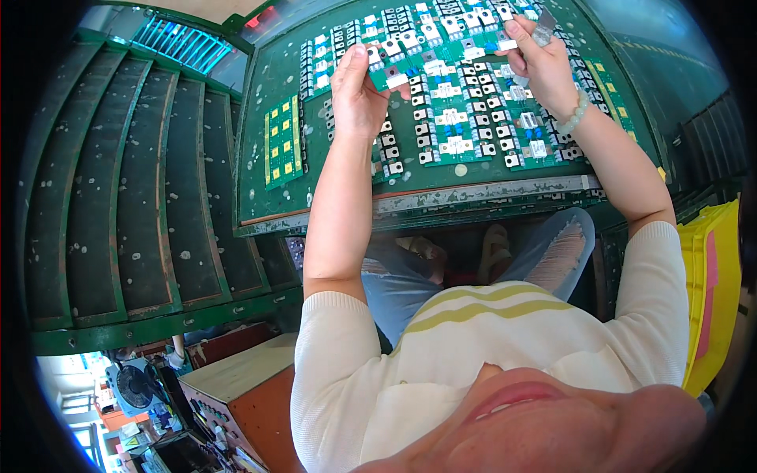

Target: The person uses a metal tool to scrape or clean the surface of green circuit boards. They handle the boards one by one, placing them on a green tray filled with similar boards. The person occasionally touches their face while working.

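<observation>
My left hand (pixel 359 98) pinches the left end of a green circuit board (pixel 452 54), thumb on top. The board carries a row of black components with round holes and white blocks. At its right end, my right hand (pixel 544 67) grips the board between thumb and fingers. A flat, shiny greyish piece (pixel 544 28) sticks up beside the right hand's fingers; its kind is not clear. Held above the table, the board hides parts of the boards under it. Below it lie several similar circuit boards (pixel 453 118) in rows.
The boards rest on a green worktable (pixel 264 203) with a worn metal front edge. Boards with yellow squares (pixel 282 142) lie at the left and right. A green slatted conveyor (pixel 118 197) runs along the left. A yellow bin (pixel 710 292) stands at right, a fan (pixel 134 384) lower left.
</observation>
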The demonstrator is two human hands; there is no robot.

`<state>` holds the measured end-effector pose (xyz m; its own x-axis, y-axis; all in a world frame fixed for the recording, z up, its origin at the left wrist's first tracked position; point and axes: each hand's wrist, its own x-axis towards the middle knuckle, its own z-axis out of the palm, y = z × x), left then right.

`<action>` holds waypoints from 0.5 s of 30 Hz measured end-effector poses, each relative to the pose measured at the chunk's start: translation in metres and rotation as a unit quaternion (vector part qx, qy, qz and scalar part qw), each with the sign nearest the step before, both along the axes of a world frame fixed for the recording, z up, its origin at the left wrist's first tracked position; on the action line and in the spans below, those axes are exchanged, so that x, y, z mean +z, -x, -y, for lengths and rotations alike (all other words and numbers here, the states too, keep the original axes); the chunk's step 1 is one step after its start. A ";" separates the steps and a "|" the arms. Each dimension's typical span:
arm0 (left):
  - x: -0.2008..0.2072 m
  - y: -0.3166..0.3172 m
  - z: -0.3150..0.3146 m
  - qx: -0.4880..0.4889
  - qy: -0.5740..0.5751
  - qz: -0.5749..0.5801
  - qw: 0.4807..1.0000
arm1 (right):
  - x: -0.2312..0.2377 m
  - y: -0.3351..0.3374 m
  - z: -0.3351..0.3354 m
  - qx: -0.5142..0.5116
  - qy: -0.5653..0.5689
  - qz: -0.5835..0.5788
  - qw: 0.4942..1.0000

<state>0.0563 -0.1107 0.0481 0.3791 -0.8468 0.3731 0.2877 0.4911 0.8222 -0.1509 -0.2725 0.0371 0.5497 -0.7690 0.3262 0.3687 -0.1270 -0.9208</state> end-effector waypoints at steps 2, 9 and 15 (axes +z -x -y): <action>0.001 0.001 0.000 0.007 0.006 0.007 1.000 | 0.000 0.000 0.000 -0.003 0.005 -0.002 1.000; 0.004 0.011 0.009 0.095 -0.002 0.025 0.995 | -0.001 -0.003 -0.004 -0.008 0.036 -0.003 0.999; 0.003 0.007 0.006 0.088 -0.021 0.070 0.993 | 0.004 -0.003 -0.013 -0.029 0.030 -0.035 0.999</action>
